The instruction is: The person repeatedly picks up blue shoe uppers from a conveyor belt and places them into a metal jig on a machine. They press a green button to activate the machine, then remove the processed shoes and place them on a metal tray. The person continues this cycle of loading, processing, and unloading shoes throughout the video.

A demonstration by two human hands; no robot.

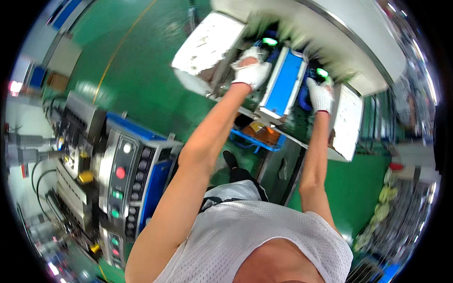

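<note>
Both my hands wear white knit gloves and reach forward to a machine front. My left hand (252,73) is over the recess left of a blue-and-white box (285,82), just below a lit green lamp (270,41). Its thumb stands off to the right; the fingertips are blurred. My right hand (322,95) is in the recess right of that box, close under a second green lamp (322,72). Its thumb is spread from the fingers beside a blue curved part (305,94). I see nothing held in either hand; whether the fingers press anything is unclear.
Pale bristles (321,49) hang behind the recesses. White blocks flank them: a worn left block (207,45) and a right block (346,122). Below is a blue-rimmed basket (258,141). A control panel (123,174) with coloured buttons stands at left. Stacked metal parts (401,207) lie at right.
</note>
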